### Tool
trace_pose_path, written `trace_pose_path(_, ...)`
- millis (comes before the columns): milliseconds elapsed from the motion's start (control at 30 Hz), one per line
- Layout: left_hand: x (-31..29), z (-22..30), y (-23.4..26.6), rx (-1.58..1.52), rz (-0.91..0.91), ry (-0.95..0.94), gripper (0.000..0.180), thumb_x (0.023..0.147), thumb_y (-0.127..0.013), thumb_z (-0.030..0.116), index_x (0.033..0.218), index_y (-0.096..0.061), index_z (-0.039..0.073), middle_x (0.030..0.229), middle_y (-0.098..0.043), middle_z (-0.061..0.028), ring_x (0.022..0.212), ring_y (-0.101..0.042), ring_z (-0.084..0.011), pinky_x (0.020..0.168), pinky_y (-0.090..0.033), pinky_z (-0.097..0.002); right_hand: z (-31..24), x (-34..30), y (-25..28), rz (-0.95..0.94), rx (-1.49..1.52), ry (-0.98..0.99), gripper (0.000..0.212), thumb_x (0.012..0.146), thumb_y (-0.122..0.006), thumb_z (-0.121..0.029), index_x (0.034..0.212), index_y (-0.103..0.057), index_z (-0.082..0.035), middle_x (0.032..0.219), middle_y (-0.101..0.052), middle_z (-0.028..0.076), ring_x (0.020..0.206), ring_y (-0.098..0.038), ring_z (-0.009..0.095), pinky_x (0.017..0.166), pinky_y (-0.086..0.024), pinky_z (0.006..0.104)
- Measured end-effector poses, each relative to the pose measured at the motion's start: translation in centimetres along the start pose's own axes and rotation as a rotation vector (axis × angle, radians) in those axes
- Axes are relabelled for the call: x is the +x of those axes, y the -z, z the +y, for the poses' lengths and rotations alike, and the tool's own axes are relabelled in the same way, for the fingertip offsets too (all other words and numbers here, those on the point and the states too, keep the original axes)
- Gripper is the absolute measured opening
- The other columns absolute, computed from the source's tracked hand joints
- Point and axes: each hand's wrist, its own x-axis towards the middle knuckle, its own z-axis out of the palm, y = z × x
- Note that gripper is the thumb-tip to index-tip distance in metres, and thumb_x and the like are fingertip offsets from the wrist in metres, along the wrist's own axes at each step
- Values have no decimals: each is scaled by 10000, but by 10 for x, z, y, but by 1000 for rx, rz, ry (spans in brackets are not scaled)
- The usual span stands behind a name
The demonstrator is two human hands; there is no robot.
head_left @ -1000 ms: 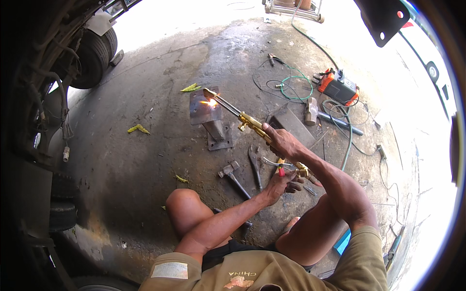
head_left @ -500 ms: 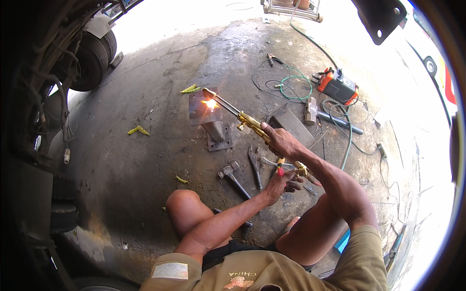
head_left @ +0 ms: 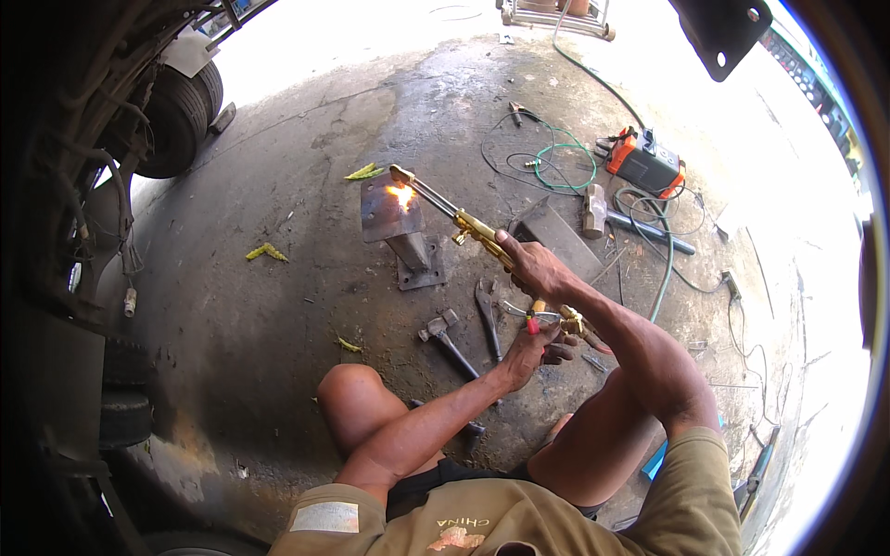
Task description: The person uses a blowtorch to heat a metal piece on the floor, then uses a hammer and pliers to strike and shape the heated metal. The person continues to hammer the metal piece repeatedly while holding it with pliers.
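Note:
My right hand point(head_left: 540, 271) is closed around the brass body of a cutting torch point(head_left: 482, 233), which points up and to the left. At its rear end, my left hand point(head_left: 530, 357) has its fingers curled at the brass valve fittings, beside a red knob point(head_left: 532, 323). Below the torch's tip, a yellow flame point(head_left: 401, 196) plays on the top plate of a steel bracket point(head_left: 378, 215). This bracket has a short post and a drilled base plate point(head_left: 424, 267) resting on the concrete.
Near my knees lie a hammer point(head_left: 449, 345) and an adjustable wrench point(head_left: 488, 320). Farther right are a steel plate point(head_left: 556, 236), a sledgehammer point(head_left: 595, 213) and an orange-black welding machine point(head_left: 646, 165) with cables. Truck wheels point(head_left: 173, 120) stand at the left.
The bright sparking glow on the bracket's top plate has become a smaller yellow flame. The torch has shifted only slightly, and both hands keep nearly the same place.

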Motion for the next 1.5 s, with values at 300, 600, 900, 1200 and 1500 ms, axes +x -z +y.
trace_pose_path(300, 1, 1, 0, -7, 12, 15, 432, 1026, -540, 405, 1286, -570, 62, 1079, -692, -99, 877, -686, -172, 785, -548, -307, -1, -1, 1, 3, 26, -1, 906, 907, -251, -843, 684, -572, -26, 592, -512, 49, 556, -509, 174, 522, -421, 391)
trace_pose_path(600, 1, 1, 1, -2, 7, 6, 420, 1026, -544, 390, 1283, -570, 59, 1078, -690, -103, 882, -687, -175, 782, -546, -308, -2, -2, 1, -4, 27, 6, 905, 897, -257, -855, 667, -561, -34, 587, -505, 48, 543, -502, 166, 512, -413, 384)
trace_pose_path(900, 1, 2, 2, -6, 8, -9, 410, 1027, -540, 376, 1283, -569, 58, 1075, -689, -97, 883, -687, -168, 783, -546, -298, -4, 1, -1, -12, 29, 0, 911, 894, -257, -855, 657, -558, -28, 589, -512, 56, 548, -506, 175, 522, -417, 389)
trace_pose_path(1200, 0, 4, -1, -11, -4, 4, 407, 1025, -543, 381, 1273, -569, 59, 1064, -696, -89, 866, -688, -163, 789, -545, -302, 0, 2, 0, 1, 13, -6, 920, 897, -253, -851, 681, -570, -15, 603, -522, 67, 567, -520, 189, 551, -436, 398)
trace_pose_path(1500, 1, 2, -4, 9, -32, 28, 382, 1035, -528, 357, 1278, -572, 66, 1098, -700, -89, 873, -693, -153, 799, -529, -299, 2, -4, 5, 11, -1, -11, 924, 901, -252, -845, 757, -608, -4, 629, -536, 70, 586, -527, 191, 565, -437, 390)
